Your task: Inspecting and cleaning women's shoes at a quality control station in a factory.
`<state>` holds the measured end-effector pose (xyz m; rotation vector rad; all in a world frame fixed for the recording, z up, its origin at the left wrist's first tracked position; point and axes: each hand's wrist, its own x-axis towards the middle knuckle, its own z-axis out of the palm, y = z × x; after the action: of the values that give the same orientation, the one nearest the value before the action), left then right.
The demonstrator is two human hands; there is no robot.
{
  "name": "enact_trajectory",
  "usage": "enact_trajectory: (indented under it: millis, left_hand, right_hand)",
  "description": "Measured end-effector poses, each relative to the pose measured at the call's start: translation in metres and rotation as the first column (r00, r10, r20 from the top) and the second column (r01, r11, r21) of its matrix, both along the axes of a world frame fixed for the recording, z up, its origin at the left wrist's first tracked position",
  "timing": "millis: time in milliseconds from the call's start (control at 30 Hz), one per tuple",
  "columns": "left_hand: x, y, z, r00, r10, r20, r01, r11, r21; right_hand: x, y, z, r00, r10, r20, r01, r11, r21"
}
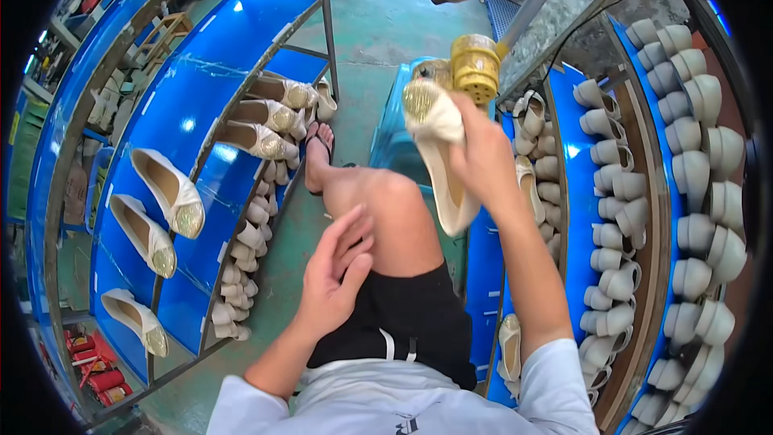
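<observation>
Blue racks (193,97) of pale shoes (630,185) flank a yellow cylinder (475,68), below which the right hand (483,151) clasps a gold-toed flat (440,130) and the left hand (332,274) hovers half-curled, thumb apart.

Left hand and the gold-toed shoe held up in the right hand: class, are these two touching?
Apart. The head view shows the bare leg in view between the left hand and the shoe; only the right hand grips it.

wooden frame (171,30): upper left | red items (107,379): lower left | green floor (374,32): upper centre
</observation>
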<state>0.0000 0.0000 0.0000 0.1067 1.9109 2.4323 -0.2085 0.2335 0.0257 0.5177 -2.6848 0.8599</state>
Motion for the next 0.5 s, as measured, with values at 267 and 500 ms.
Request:
enact_trajectory:
  millis: [267, 500]
  left_hand:
    - [0.034, -0.039, -0.030, 0.946, 0.230, 0.228, -0.199, 0.968, -0.151]
    - [0.032, -0.046, -0.042, 0.896, 0.335, 0.292, -0.284, 0.937, -0.203]
  right_hand:
    - [-0.155, -0.038, -0.055, 0.970, -0.239, 0.036, 0.241, 0.969, -0.063]
    - [-0.205, -0.056, -0.069, 0.958, -0.282, 0.048, 0.286, 0.945, -0.158]
